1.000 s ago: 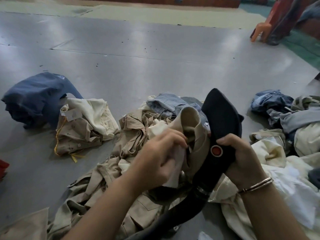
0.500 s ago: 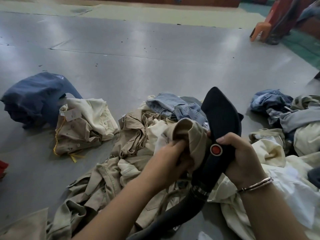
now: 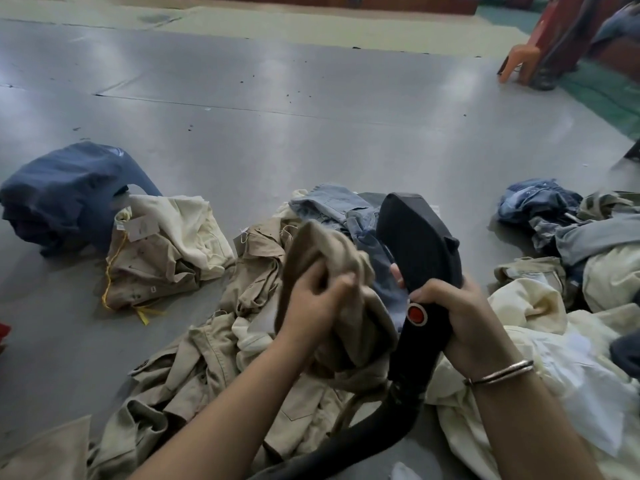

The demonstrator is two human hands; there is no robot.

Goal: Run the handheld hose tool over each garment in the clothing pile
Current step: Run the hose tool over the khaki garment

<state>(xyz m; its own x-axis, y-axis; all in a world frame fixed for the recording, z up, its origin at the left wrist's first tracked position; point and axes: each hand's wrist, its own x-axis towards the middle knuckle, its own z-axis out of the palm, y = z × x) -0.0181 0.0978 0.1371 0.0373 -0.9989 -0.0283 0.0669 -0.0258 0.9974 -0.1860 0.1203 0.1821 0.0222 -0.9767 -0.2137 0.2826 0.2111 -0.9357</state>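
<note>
Over at nine o'clock, navy bundle (image 3: 65,195) and tagged cream garment (image 3: 166,251) parked apart from the heap, likely finished. Dead centre, left hand (image 3: 318,299) bunched tight around khaki garment (image 3: 332,271), lifted clear of clothing pile (image 3: 221,355) for access. At three o'clock, right hand (image 3: 457,313) wrapped round hose tool (image 3: 419,244), head upright just beside the cloth.

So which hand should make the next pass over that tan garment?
Probably the right hand: it already grips the black hose tool, whose head is beside the tan garment. The left hand is busy bunching that cloth up.
</note>
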